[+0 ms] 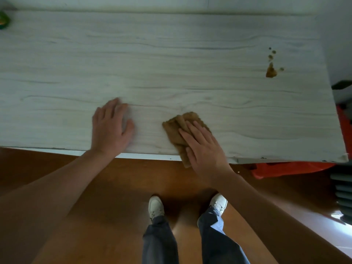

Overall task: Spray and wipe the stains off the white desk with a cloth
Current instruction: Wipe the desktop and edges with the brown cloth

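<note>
Two bare forearms reach up from the bottom of the view, the left forearm [57, 187] and the right forearm [266, 197], both stretched toward the near edge of the white desk [171, 63]. The left hand [112, 128] lies palm down on the desk just inside that edge, fingers straight and close together, holding nothing; its fingertips are slightly blurred. The right hand [204, 149] lies flat on a folded brown cloth [176, 128], fingers straight and a little spread, pressing it onto the surface rather than gripping it. The two hands are apart, with a strip of bare desktop between them. The cloth sits at the near edge, right of centre; its far end shows beyond the fingertips and its near end sticks out just over the edge beside the thumb. Well away from the cloth, toward the far right of the desk, is a group of brown stains [271, 70]: one larger blot with several small dots above and beside it. A blurred green object [3, 20] sits at the far left corner. Below the desk, two white shoes [155, 206] and blue jeans [160, 242] stand on a brown wooden floor [95, 216], and something orange [285, 169] lies under the right end.
</note>
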The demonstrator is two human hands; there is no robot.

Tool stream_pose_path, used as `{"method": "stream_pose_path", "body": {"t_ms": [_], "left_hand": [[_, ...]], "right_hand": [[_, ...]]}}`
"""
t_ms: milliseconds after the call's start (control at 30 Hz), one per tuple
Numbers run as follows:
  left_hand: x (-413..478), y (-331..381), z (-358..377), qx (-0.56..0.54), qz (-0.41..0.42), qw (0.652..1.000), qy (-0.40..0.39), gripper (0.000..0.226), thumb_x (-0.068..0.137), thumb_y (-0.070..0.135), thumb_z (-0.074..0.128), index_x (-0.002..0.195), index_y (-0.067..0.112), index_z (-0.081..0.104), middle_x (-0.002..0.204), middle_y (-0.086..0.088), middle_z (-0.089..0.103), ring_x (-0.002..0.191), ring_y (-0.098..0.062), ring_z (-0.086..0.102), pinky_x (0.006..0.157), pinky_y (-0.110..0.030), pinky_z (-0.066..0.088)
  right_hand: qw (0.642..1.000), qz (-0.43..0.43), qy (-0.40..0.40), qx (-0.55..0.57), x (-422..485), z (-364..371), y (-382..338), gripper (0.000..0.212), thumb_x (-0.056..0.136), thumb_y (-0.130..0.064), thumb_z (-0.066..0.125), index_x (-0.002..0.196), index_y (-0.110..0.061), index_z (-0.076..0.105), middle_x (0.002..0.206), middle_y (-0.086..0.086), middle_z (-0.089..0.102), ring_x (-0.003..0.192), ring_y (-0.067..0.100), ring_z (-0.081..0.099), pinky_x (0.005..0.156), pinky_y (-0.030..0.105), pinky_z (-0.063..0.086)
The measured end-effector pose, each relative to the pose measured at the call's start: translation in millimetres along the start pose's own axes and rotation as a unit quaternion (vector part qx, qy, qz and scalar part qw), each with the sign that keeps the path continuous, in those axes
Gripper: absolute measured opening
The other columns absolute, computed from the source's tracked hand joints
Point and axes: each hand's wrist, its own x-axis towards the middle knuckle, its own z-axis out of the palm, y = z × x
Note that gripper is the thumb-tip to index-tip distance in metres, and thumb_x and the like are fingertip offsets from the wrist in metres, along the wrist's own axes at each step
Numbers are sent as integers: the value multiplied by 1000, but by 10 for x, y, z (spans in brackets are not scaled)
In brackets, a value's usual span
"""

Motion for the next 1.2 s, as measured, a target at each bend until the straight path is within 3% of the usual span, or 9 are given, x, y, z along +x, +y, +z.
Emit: {"method": "stream_pose_path", "body": {"t_ms": [67, 233, 500, 633, 833, 1000, 1200], "left_hand": [[10, 497, 135, -3, 39, 999, -14, 63, 94, 46, 37, 146, 11, 51, 160, -14, 40, 149, -35, 35, 123, -54, 24], [167, 1565, 422, -7, 115, 993, -40, 60, 98, 45, 37, 149, 15, 47, 163, -13, 36, 153, -34, 31, 126, -53, 20], [566, 2472, 671, -24, 95, 995, -22, 60, 95, 44, 38, 149, 19, 47, 163, -11, 37, 152, -34, 29, 126, -52, 19], [563, 2566, 818, -21, 75, 997, 1, 57, 96, 43, 40, 147, 20, 48, 162, -11, 37, 153, -34, 26, 126, -53, 18], [559, 2589, 814, -26, 79, 996, 10, 57, 97, 46, 38, 148, 20, 47, 163, -10, 36, 154, -32, 24, 127, -53, 18], [570, 2574, 827, -23, 77, 997, 15, 58, 97, 46, 38, 149, 21, 46, 164, -9, 35, 155, -31, 23, 127, -52, 17], [573, 2594, 815, -15, 78, 997, 19, 58, 97, 44, 42, 148, 19, 49, 162, -11, 37, 154, -32, 26, 126, -53, 19]], "right_hand": [[1000, -13, 20, 13, -36, -78, 228, 53, 102, -34, 41, 154, -27, 35, 165, -4, 23, 154, 16, 15, 125, 39, 18], [994, 78, 69, 15, -351, -319, 986, 54, 102, -38, 44, 154, -26, 35, 165, -3, 24, 153, 15, 15, 123, 35, 17], [966, 233, 108, 6, -1038, -711, 2247, 54, 105, -38, 38, 157, -28, 25, 166, 0, 18, 153, 20, 13, 122, 38, 14], [956, 269, 118, 6, -1175, -783, 2430, 55, 105, -36, 36, 158, -25, 23, 166, 3, 16, 154, 21, 11, 122, 38, 10], [966, 229, 115, 16, -1078, -749, 2292, 55, 105, -23, 39, 157, -16, 24, 166, 7, 16, 155, 23, 7, 126, 39, 5], [972, 202, 119, 20, -1110, -752, 2447, 54, 105, -29, 42, 156, -21, 27, 165, 3, 20, 154, 20, 10, 124, 38, 10], [958, 245, 148, 27, -710, -782, 2558, 56, 102, -32, 43, 155, -24, 28, 165, 3, 20, 154, 23, 11, 123, 41, 11]]}}
